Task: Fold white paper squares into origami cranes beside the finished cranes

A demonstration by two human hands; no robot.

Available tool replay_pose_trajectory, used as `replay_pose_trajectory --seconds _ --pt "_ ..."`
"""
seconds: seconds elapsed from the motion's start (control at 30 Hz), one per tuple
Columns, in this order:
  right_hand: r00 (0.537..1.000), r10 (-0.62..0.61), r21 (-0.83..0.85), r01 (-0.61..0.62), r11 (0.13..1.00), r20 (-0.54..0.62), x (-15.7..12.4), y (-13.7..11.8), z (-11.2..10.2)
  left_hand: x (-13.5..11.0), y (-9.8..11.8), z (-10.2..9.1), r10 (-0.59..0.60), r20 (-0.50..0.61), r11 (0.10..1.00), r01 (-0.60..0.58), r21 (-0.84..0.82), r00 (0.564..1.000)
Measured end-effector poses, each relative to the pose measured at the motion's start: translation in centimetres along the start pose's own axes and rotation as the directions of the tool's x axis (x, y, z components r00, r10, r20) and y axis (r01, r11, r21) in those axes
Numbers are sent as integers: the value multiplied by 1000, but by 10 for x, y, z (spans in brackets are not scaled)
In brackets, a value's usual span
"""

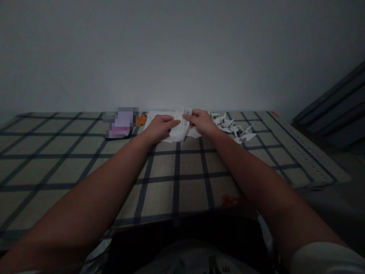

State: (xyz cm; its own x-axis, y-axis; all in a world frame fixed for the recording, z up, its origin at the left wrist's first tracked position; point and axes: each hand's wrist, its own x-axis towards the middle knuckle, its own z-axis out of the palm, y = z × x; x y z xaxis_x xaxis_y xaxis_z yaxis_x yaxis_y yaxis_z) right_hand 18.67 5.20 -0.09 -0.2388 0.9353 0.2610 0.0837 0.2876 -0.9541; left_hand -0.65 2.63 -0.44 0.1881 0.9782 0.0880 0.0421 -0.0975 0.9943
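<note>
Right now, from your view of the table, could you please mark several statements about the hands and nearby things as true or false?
1. The left hand and the right hand both touch white paper. True.
2. Folded paper figures lie to the right of the right hand. True.
3. The left hand grips one of those figures. False: it is on the white paper.
4. A phone-like device lies to the left of both hands. True.
5. That device lies among the folded paper figures. False: it is on the opposite side of the hands.
6. The table covering is polka-dotted. False: dark lines cross the tablecloth.
</note>
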Motion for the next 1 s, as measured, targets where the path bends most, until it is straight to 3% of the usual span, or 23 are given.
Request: replay_pose_trajectory --seconds 0.13,0.3,0.5,0.73,1.0 --pt "998 7 48 -11 999 69 1 4 -1 3 -3 -4 69 -46 989 -62 137 997" --pt "985 27 27 -32 999 168 1 3 -1 5 -2 -4 116 -74 989 -107 106 991" --pt "995 30 -51 -25 998 99 -2 -1 0 5 1 -7 111 -32 981 -104 166 993" --pt "998 -16 50 13 999 64 0 3 0 2 5 -7 150 -13 962 -143 231 989" --pt "997 -66 80 69 994 -37 2 3 1 -1 10 -5 82 13 971 -83 224 997"
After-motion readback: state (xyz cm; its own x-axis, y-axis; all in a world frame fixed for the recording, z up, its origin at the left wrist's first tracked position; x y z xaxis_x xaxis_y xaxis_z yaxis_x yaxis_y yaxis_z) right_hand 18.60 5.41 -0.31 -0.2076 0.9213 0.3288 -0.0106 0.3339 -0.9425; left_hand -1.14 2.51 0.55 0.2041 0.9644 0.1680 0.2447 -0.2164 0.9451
